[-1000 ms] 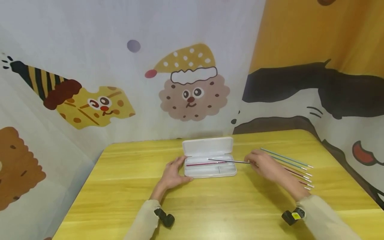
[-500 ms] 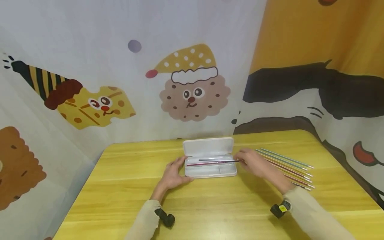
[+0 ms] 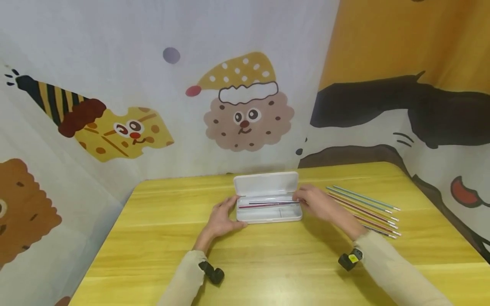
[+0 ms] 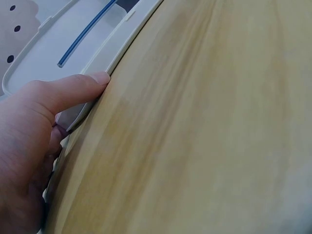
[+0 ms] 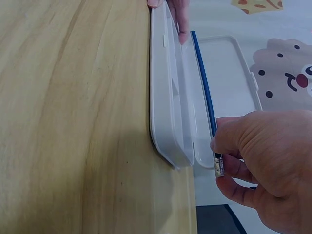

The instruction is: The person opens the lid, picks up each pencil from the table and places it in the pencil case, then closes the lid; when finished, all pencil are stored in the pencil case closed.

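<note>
A white pencil case (image 3: 268, 220) lies with its lid raised near the back of the table. One red pencil (image 3: 249, 207) lies inside it. My left hand (image 3: 219, 220) holds the case's left end, its thumb (image 4: 80, 90) on the front rim in the left wrist view. With thumb and fingers, my right hand (image 3: 317, 203) pinches a dark blue pencil (image 5: 206, 92) near its eraser end. That pencil is level over the case's back compartment; in the right wrist view it shows above the rim. Its eraser end is hidden in the head view.
Several pencils (image 3: 363, 199) with white erasers lie fanned out on the yellow wood-grain table (image 3: 268, 263), right of the case and partly behind the right forearm. A cartoon-printed cloth (image 3: 183, 140) hangs close behind the table's back edge.
My right hand has moved left and brought the dark blue pencil over the case, lower and nearly parallel to the red pencil. My left hand has stayed at the case's left end.
</note>
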`<action>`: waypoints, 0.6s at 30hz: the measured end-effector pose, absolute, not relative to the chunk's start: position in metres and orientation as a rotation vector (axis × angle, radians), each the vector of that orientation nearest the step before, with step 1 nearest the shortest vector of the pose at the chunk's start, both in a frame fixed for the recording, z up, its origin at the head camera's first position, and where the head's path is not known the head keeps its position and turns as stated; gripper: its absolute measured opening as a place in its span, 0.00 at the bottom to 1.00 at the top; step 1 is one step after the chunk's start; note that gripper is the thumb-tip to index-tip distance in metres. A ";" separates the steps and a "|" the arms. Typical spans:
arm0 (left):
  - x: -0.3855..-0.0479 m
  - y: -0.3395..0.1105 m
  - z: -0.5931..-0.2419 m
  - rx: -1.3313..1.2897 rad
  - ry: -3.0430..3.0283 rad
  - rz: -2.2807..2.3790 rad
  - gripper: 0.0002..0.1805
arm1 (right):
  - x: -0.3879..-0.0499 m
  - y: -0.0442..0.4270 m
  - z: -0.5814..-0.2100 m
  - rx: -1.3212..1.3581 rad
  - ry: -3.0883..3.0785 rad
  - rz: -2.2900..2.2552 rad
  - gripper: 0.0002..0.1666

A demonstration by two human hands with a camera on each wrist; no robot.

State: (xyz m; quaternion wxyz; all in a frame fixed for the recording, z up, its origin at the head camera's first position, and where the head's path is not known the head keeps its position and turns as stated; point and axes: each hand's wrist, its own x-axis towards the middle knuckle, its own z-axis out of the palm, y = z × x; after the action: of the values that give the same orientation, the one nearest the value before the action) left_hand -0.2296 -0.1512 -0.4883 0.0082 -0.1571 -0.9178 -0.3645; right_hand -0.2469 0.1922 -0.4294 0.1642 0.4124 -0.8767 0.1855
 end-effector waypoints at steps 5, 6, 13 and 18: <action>-0.231 -0.152 -0.490 -0.511 -2.861 -1.120 0.50 | -0.249 0.188 -0.431 1.185 -2.535 0.536 0.14; -0.231 -0.153 -0.490 -0.517 -2.857 -1.118 0.50 | -0.249 0.187 -0.432 1.184 -2.538 0.536 0.14; -0.231 -0.152 -0.491 -0.560 -2.836 -1.112 0.49 | -0.251 0.183 -0.433 1.212 -2.530 0.537 0.13; -0.232 -0.152 -0.493 -0.537 -2.843 -1.110 0.49 | -0.252 0.179 -0.433 1.205 -2.553 0.533 0.12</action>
State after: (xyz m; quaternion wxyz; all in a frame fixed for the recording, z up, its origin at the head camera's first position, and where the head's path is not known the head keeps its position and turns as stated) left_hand -0.2320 -0.1516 -0.4932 0.0213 -0.1731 -0.9173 -0.3580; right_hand -0.2520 0.1792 -0.4329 0.1338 0.4157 -0.8806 0.1839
